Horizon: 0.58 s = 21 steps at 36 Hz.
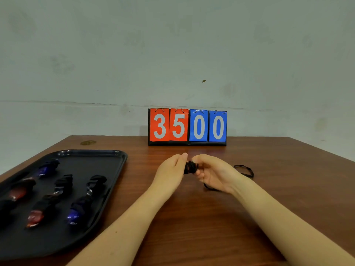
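Both my hands meet over the middle of the brown table (269,189). Between them is a small black bundle (190,167), wound like cord or strap. My left hand (171,169) pinches it from the left with thumb and fingertips. My right hand (213,171) grips it from the right with curled fingers. A thin black cord (245,169) trails out from under my right hand and loops on the table to the right. Most of the bundle is hidden by my fingers.
A black tray (115,169) lies at the left with several dark wrapped bundles (63,185), some showing red or blue. A flip scoreboard (187,126) reading 35 and 00 stands at the table's far edge against the wall.
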Each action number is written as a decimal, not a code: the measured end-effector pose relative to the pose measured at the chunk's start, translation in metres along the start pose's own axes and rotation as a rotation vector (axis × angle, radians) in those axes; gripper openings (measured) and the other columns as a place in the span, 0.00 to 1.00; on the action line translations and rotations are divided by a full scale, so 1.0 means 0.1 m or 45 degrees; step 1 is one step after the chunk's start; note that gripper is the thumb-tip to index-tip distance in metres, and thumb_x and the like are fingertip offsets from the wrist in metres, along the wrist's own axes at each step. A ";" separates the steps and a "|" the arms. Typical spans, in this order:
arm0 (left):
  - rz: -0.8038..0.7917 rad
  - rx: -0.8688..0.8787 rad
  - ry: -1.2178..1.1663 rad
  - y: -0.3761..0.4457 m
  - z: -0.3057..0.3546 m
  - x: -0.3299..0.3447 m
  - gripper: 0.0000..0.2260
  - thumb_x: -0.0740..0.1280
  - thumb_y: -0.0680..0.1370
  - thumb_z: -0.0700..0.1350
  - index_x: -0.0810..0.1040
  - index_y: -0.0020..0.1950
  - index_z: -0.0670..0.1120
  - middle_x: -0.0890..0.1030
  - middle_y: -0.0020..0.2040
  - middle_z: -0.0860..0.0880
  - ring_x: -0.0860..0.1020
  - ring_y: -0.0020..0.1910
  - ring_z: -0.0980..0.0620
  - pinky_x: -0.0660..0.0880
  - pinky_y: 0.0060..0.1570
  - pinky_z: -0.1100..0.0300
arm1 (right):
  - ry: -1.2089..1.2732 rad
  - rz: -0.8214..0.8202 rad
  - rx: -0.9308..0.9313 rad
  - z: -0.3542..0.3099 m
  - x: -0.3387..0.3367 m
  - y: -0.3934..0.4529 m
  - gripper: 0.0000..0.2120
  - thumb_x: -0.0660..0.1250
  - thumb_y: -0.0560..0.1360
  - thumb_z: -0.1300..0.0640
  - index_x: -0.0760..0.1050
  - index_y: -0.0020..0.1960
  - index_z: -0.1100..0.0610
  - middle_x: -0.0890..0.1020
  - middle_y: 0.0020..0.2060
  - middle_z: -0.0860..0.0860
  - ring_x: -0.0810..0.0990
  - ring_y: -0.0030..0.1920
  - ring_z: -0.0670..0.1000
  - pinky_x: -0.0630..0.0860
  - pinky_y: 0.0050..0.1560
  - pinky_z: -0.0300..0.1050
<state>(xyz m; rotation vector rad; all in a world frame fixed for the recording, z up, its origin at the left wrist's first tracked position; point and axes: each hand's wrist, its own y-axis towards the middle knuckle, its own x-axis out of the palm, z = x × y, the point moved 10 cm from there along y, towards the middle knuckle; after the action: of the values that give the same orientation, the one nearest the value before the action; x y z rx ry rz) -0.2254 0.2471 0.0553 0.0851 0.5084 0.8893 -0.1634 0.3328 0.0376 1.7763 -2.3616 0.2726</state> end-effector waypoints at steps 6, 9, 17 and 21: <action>0.041 -0.247 -0.471 0.03 -0.22 0.02 0.14 0.56 0.83 0.55 0.75 0.59 0.49 0.79 0.50 0.41 0.78 0.45 0.47 0.68 0.32 0.63 | 0.174 0.000 -0.023 0.00 0.04 0.01 0.11 0.69 0.73 0.60 0.77 0.53 0.63 0.80 0.43 0.56 0.75 0.36 0.46 0.75 0.34 0.34; 0.029 -0.299 -0.605 0.03 -0.25 0.04 0.19 0.60 0.81 0.56 0.72 0.67 0.48 0.75 0.63 0.34 0.78 0.40 0.47 0.67 0.29 0.63 | 0.225 0.010 -0.064 -0.03 0.05 0.01 0.12 0.67 0.76 0.61 0.76 0.58 0.64 0.81 0.46 0.57 0.78 0.36 0.46 0.77 0.35 0.34; -0.030 -0.246 -0.687 0.00 -0.17 0.06 0.10 0.67 0.76 0.57 0.77 0.49 0.51 0.73 0.33 0.52 0.67 0.29 0.57 0.65 0.28 0.64 | 0.089 0.032 -0.174 -0.11 0.08 0.01 0.15 0.65 0.77 0.60 0.76 0.61 0.65 0.83 0.44 0.54 0.79 0.37 0.46 0.78 0.39 0.36; 0.002 -0.300 -0.820 -0.04 -0.17 0.05 0.09 0.67 0.77 0.53 0.77 0.49 0.49 0.74 0.31 0.51 0.68 0.26 0.58 0.65 0.27 0.64 | 0.011 0.067 -0.205 -0.11 0.10 0.02 0.14 0.66 0.77 0.58 0.78 0.58 0.66 0.82 0.42 0.56 0.80 0.38 0.48 0.77 0.42 0.38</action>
<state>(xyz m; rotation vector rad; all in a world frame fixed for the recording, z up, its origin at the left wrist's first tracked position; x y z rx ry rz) -0.2278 0.2458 0.0373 0.1493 -0.1968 0.8616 -0.1681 0.3268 0.0505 1.6387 -2.3539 0.0940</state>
